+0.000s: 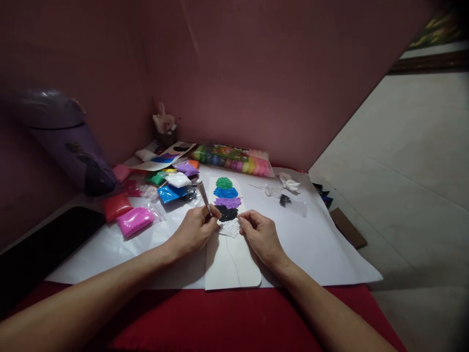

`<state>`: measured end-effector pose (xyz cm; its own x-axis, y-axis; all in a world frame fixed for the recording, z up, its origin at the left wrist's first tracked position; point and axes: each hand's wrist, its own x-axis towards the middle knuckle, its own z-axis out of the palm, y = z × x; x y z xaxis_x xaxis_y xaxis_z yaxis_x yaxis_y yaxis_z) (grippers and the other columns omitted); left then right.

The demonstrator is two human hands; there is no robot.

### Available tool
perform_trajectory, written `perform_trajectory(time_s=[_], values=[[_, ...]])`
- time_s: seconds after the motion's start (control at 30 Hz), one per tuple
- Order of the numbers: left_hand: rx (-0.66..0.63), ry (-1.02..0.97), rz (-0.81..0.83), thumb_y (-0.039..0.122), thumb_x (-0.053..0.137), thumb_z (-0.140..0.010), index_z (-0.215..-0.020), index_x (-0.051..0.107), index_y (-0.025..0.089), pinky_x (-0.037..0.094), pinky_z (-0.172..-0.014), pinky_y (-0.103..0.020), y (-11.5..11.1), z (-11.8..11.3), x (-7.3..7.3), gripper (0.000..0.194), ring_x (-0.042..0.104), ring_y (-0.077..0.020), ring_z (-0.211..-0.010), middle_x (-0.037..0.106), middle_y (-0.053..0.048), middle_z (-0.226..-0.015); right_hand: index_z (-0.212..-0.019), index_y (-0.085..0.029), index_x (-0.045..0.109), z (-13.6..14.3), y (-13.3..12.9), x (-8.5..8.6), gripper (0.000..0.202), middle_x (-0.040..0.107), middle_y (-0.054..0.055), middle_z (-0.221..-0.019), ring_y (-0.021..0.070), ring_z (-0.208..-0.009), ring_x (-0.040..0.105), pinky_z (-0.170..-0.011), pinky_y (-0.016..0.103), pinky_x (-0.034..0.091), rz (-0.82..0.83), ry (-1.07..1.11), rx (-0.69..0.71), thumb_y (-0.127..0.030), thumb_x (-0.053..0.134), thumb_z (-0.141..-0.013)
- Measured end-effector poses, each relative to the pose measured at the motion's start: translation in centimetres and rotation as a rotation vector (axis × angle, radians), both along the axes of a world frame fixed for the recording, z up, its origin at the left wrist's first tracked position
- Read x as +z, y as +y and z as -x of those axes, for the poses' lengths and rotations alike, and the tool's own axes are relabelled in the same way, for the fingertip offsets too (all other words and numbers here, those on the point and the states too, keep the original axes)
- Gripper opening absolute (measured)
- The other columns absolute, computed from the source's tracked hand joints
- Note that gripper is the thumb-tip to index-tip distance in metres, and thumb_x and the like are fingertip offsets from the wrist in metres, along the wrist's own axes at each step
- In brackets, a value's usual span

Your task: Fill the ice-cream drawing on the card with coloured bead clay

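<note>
From the head view, I see a white card (232, 269) lying on the paper sheet (315, 249) that covers the tabletop. Down the card's upper part runs a column of textured patches: a green patch (223, 183), a blue patch (225, 193), a purple patch (227, 202), a black patch (227, 213) and, nearest the person, a white patch (229, 228).

Both hands meet over the card. The left hand (198, 226) has its fingers closed on a slim pen-like tool (202, 191), slanting up. The right hand (261, 233) has thumb and forefinger drawn together at the white patch's right edge; whether they grip anything, I can't tell.

Left of the card lie a pink packet (135, 222), a red packet (117, 208) and a blue packet (170, 194). Beyond it sits a long pack of many colours (234, 160); to its right, a crumpled white piece (289, 183).
</note>
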<state>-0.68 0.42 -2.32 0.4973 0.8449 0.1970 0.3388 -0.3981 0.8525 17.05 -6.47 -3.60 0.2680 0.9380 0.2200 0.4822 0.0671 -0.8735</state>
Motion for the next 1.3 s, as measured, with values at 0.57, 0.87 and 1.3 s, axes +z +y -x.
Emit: perform_trajectory(time_s=[0.57, 0.87, 1.3], values=[[0.096, -0.109, -0.186, 0.012, 0.043, -0.079, -0.084, 0.062, 0.016, 0.045, -0.066, -0.029, 0.8, 0.5, -0.9, 0.019, 0.058, -0.0140, -0.068, 0.064, -0.002, -0.074, -0.078, -0.018, 0.066, 0.2, 0.1, 0.1, 0.016, 0.060, -0.002, -0.061, 0.0130, -0.058, 0.054, -0.059, 0.025, 0.042, 0.020, -0.001, -0.015, -0.027, 0.055, -0.085], [0.101, -0.249, -0.014, 0.022, 0.055, -0.081, -0.083, 0.065, 0.016, 0.046, -0.066, -0.027, 0.2, 0.0, -0.5, 0.012, 0.059, -0.0141, -0.071, 0.066, -0.002, -0.076, -0.076, -0.018, 0.067, 0.2, 0.1, 0.2, 0.017, 0.060, -0.002, -0.059, 0.0130, -0.057, 0.054, -0.059, 0.025, 0.041, 0.007, -0.034, -0.024, -0.025, 0.054, -0.085], [0.005, -0.093, -0.093, 0.017, 0.049, -0.082, -0.085, 0.063, 0.014, 0.046, -0.067, -0.030, 0.4, -0.3, -0.8, 0.015, 0.058, -0.0149, -0.070, 0.065, -0.004, -0.076, -0.075, -0.018, 0.066, 0.4, 0.0, 0.4, 0.017, 0.060, -0.002, -0.060, 0.0130, -0.057, 0.054, -0.059, 0.026, 0.041, 0.009, -0.053, -0.033, -0.023, 0.053, -0.084]])
